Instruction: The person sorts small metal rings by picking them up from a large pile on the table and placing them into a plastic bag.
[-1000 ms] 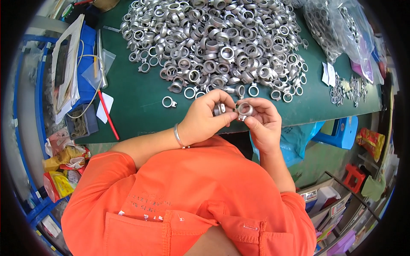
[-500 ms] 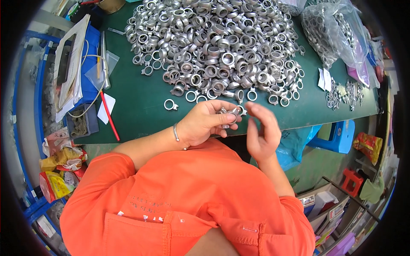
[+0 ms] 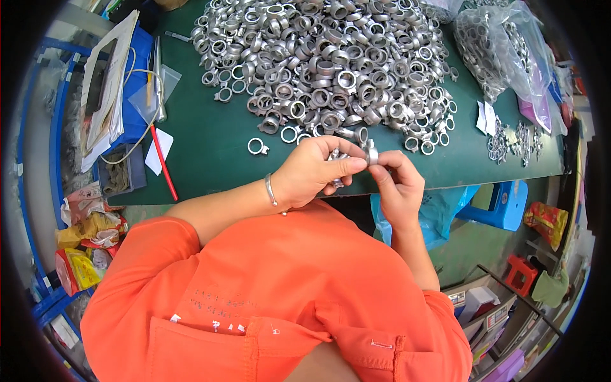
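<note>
Between both hands, at the table's near edge, is a silver metal ring with a small lug [image 3: 372, 155]. My right hand [image 3: 401, 188] pinches it from the right, while the thumb and index fingertips of my left hand [image 3: 316, 167] touch it from the left. More small metal rings [image 3: 337, 183] sit in the curled fingers of my left hand, partly hidden by the thumb. A large heap of similar metal rings [image 3: 324, 63] covers the table beyond my hands. One loose ring [image 3: 256, 146] lies apart, left of the heap.
The green table [image 3: 210, 153] carries a red pen [image 3: 164, 164], a blue bin with papers [image 3: 137, 83] on the left, and a clear bag of rings [image 3: 487, 54] at far right. Smaller metal parts [image 3: 509, 141] lie nearby. Below stand a blue stool [image 3: 506, 207] and a blue plastic bag [image 3: 439, 213].
My right hand has come in to meet my left and now pinches a ring with it. The ring has been raised to my left fingertips. The view has shifted slightly.
</note>
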Action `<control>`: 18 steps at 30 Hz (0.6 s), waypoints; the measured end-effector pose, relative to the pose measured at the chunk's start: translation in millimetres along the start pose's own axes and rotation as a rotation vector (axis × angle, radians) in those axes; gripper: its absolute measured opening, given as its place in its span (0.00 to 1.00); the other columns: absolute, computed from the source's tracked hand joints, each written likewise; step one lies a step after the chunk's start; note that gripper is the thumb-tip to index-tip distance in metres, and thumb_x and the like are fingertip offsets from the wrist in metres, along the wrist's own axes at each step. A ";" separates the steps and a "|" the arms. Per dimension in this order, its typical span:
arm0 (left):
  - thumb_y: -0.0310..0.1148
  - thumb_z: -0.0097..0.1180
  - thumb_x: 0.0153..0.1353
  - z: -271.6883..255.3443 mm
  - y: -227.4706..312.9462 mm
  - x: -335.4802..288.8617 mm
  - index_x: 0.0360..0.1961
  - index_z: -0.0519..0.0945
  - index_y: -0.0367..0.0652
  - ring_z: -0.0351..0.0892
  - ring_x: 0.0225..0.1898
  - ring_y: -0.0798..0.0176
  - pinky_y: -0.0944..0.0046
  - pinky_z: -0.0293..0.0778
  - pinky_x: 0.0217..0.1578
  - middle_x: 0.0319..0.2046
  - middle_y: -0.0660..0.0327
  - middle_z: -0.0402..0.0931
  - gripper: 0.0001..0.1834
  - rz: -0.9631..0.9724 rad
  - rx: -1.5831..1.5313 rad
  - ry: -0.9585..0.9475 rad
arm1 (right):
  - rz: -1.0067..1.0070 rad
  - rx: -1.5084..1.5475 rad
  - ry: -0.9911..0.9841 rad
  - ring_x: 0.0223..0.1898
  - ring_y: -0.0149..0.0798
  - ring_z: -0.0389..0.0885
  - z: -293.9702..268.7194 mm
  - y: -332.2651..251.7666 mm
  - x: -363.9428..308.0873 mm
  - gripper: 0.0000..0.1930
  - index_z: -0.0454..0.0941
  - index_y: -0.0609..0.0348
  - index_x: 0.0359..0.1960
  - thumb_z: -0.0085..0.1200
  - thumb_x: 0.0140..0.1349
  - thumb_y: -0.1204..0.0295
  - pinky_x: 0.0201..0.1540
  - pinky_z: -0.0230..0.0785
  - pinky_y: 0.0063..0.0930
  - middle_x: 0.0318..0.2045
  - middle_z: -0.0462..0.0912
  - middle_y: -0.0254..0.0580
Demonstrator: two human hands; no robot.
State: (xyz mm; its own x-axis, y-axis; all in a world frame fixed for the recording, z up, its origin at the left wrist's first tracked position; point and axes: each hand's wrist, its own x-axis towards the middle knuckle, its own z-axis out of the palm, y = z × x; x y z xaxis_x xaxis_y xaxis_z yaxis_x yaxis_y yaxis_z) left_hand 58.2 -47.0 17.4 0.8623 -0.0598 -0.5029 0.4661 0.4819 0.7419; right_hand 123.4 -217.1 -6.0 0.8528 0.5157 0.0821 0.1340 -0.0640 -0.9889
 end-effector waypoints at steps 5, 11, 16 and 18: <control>0.27 0.59 0.54 3.2 1.5 -4.6 0.34 0.78 0.40 0.66 0.19 0.78 0.78 0.60 0.15 0.25 0.65 0.73 0.07 0.114 0.228 0.035 | -0.261 -0.125 -0.045 0.33 0.35 0.76 3.7 1.1 1.3 0.08 0.75 0.62 0.33 0.54 0.51 0.84 0.34 0.67 0.22 0.30 0.78 0.40; 0.23 0.59 0.52 -4.5 -11.3 0.1 0.30 0.79 0.37 0.71 0.27 0.76 0.77 0.67 0.26 0.29 0.66 0.74 0.04 0.569 0.464 0.025 | 0.184 0.380 -0.037 0.32 0.27 0.75 6.1 -3.6 2.3 0.11 0.73 0.67 0.41 0.42 0.66 0.71 0.31 0.67 0.17 0.32 0.78 0.38; 0.21 0.59 0.51 -11.1 -16.5 3.3 0.34 0.78 0.37 0.72 0.27 0.73 0.76 0.68 0.28 0.30 0.64 0.74 0.07 0.770 0.633 -0.035 | 0.207 0.459 -0.144 0.32 0.27 0.75 8.0 0.2 -2.5 0.11 0.72 0.67 0.44 0.49 0.62 0.76 0.32 0.68 0.18 0.35 0.78 0.40; 0.25 0.55 0.56 -6.4 -15.5 -1.7 0.40 0.75 0.37 0.75 0.27 0.70 0.76 0.70 0.25 0.31 0.62 0.75 0.10 0.393 0.479 0.129 | 0.044 0.546 -0.055 0.35 0.32 0.75 15.8 -3.1 -1.5 0.12 0.75 0.65 0.40 0.54 0.53 0.85 0.36 0.69 0.22 0.40 0.76 0.44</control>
State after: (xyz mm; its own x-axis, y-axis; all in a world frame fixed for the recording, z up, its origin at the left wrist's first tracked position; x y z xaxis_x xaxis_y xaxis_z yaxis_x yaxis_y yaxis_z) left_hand 48.1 -48.7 3.9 0.9702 0.1628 -0.1794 0.1820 -0.0006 0.9833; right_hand 113.7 -204.2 -5.1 0.8223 0.5671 0.0467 -0.1951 0.3580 -0.9131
